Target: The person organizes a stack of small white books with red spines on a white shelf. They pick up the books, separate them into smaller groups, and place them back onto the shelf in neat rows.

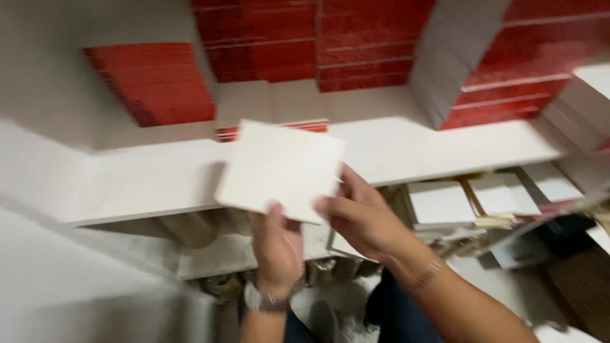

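Both hands pinch white card (pixel 279 168): left hand (pixel 277 244) at bottom edge, right hand (pixel 359 219) at lower right corner, card held over shelf (pixel 445 149) edge. Keep it flat, grip light; red stacks (pixel 152 82) behind shelf.

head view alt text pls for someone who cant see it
Two bare hands, left hand and right hand, hold a square white card over a white table. Stacks of red cards lie on the table behind. The picture is motion-blurred.
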